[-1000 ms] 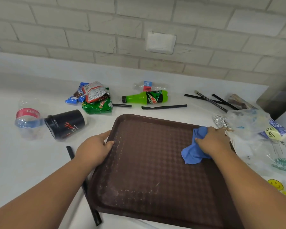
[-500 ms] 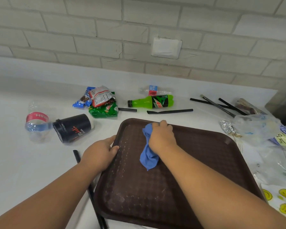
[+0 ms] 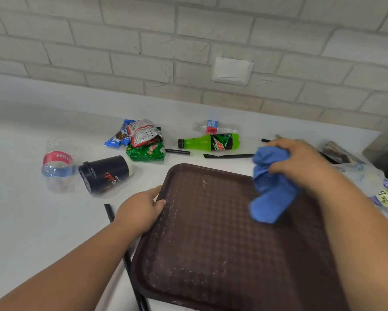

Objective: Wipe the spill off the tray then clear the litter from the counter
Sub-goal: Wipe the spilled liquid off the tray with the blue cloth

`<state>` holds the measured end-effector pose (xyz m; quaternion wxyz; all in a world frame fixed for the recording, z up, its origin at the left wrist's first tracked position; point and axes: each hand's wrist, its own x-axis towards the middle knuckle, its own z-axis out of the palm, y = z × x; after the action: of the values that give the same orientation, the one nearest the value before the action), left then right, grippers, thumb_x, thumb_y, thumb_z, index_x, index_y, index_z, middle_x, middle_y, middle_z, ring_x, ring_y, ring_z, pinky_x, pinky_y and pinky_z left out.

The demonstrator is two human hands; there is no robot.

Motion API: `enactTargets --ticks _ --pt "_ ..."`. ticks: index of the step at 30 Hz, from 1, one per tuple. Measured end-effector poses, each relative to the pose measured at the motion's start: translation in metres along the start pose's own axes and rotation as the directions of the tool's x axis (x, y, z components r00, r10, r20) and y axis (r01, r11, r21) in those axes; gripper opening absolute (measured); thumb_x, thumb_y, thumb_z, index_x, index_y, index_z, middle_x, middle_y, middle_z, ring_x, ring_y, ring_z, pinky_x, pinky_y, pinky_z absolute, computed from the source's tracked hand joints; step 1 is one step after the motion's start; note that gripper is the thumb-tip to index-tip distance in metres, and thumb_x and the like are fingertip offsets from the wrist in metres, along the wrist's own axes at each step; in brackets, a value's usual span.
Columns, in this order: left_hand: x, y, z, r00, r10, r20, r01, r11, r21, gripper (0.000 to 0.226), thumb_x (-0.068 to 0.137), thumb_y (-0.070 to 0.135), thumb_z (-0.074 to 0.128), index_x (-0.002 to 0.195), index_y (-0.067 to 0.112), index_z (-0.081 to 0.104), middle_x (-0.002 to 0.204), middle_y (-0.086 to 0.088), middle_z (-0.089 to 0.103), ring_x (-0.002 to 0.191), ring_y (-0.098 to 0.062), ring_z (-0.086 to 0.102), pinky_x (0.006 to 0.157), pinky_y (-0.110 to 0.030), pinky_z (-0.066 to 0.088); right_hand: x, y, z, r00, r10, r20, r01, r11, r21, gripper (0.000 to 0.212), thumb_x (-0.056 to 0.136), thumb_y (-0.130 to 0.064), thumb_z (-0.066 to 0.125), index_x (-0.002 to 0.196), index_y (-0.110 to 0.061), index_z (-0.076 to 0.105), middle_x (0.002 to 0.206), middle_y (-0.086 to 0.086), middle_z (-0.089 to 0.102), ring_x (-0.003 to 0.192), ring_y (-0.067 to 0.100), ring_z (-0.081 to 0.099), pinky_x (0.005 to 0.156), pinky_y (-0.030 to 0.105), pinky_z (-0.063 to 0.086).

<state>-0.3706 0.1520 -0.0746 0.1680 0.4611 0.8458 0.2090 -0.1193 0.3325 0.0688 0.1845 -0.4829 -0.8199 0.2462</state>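
A dark brown textured tray (image 3: 211, 243) lies on the white counter (image 3: 31, 221), with pale smears along its left side and front. My left hand (image 3: 141, 209) grips the tray's left rim, thumb on the inside. My right hand (image 3: 300, 162) holds a crumpled blue cloth (image 3: 270, 187) over the tray's far right corner; the cloth hangs down onto the tray.
Litter lies behind the tray: a green soda bottle (image 3: 211, 142), snack wrappers (image 3: 143, 140), a black cup (image 3: 105, 173) on its side, a crushed clear bottle (image 3: 56, 162), black straws (image 3: 229, 156) and plastic bags (image 3: 381, 187) at right. Another black straw (image 3: 125, 259) lies under the tray's left edge.
My right hand swept the cloth from the tray's right side to its far left, and has now come back to the far right corner. My left hand kept its hold on the rim.
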Motion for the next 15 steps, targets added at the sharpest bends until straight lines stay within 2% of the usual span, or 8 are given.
enactTargets --ticks 2,4,6,8,9,11,12,15 --pt "0.001 0.0 0.0 1.0 -0.002 0.004 0.002 1.0 -0.008 0.045 0.095 0.04 0.043 0.139 0.046 0.035 0.099 0.003 0.071 0.097 -0.019 0.062 0.08 -0.033 0.051 -0.005 0.006 -0.026 0.996 0.079 -0.029 -0.084 0.972 -0.219 0.046 0.07 -0.011 0.075 0.112 -0.026 0.067 0.12 0.01 0.052 0.105 0.031 0.054 0.085 0.034 0.046" --pt "0.001 0.0 -0.001 1.0 -0.007 0.009 0.007 1.0 -0.015 0.045 0.095 0.04 0.043 0.14 0.047 0.035 0.099 0.003 0.071 0.096 -0.019 0.063 0.08 -0.033 0.051 -0.011 0.009 -0.025 0.987 0.16 0.022 -0.136 0.9 -0.414 0.048 0.075 -0.025 0.075 0.121 -0.031 0.062 0.131 0.006 0.042 0.119 0.03 0.044 0.098 0.034 0.038" --pt "0.0 0.0 -0.001 1.0 -0.013 0.012 0.013 1.0 -0.015 0.045 0.096 0.04 0.043 0.14 0.046 0.035 0.1 0.003 0.071 0.096 -0.019 0.063 0.08 -0.032 0.05 -0.011 0.018 -0.01 0.988 0.12 0.097 -0.078 0.932 -0.354 0.043 0.08 -0.022 0.071 0.122 -0.028 0.062 0.137 0.002 0.042 0.125 0.023 0.042 0.103 0.028 0.033" --pt "-0.001 0.0 0.0 1.0 -0.009 0.008 0.009 1.0 -0.015 0.046 0.096 0.04 0.043 0.141 0.044 0.035 0.098 0.004 0.071 0.095 -0.019 0.062 0.079 -0.033 0.05 -0.012 0.026 0.002 0.995 0.072 0.075 -0.059 0.984 -0.169 0.036 0.084 -0.01 0.065 0.115 -0.027 0.066 0.133 0.0 0.047 0.113 0.019 0.051 0.096 0.027 0.04" --pt "-0.002 0.0 0.0 1.0 -0.003 0.009 0.003 1.0 -0.018 0.046 0.096 0.04 0.043 0.14 0.044 0.035 0.093 0.005 0.071 0.093 -0.019 0.062 0.078 -0.033 0.05 -0.013 0.032 0.005 0.995 0.096 0.025 -0.093 0.99 -0.108 0.032 0.085 -0.008 0.062 0.111 -0.027 0.067 0.128 0.0 0.051 0.103 0.019 0.054 0.089 0.029 0.044" --pt "-0.002 0.0 -0.001 1.0 0.006 0.013 -0.005 1.0 -0.026 0.045 0.096 0.038 0.043 0.139 0.046 0.036 0.081 0.008 0.067 0.088 -0.018 0.061 0.074 -0.032 0.049 -0.013 0.05 0.01 0.974 0.218 -0.055 -0.224 0.959 -0.175 0.019 0.09 -0.019 0.058 0.105 -0.024 0.068 0.117 0.005 0.06 0.092 0.026 0.06 0.078 0.03 0.047" --pt "-0.002 0.0 -0.001 1.0 0.008 0.013 -0.007 1.0 -0.025 0.045 0.096 0.038 0.043 0.139 0.046 0.036 0.078 0.009 0.065 0.086 -0.017 0.06 0.073 -0.032 0.048 -0.014 0.059 0.014 0.958 0.281 -0.06 -0.287 0.923 -0.258 0.023 0.092 -0.032 0.055 0.109 -0.021 0.066 0.117 0.008 0.061 0.097 0.029 0.06 0.082 0.032 0.046" --pt "-0.001 0.0 0.0 1.0 0.012 0.008 -0.012 1.0 -0.025 0.045 0.095 0.038 0.043 0.139 0.047 0.035 0.077 0.01 0.065 0.085 -0.017 0.06 0.072 -0.031 0.048 -0.02 0.073 0.043 0.891 0.453 0.044 -0.414 0.846 -0.336 0.073 0.085 -0.071 0.039 0.135 -0.018 0.046 0.135 0.016 0.049 0.123 0.035 0.047 0.099 0.042 0.04"
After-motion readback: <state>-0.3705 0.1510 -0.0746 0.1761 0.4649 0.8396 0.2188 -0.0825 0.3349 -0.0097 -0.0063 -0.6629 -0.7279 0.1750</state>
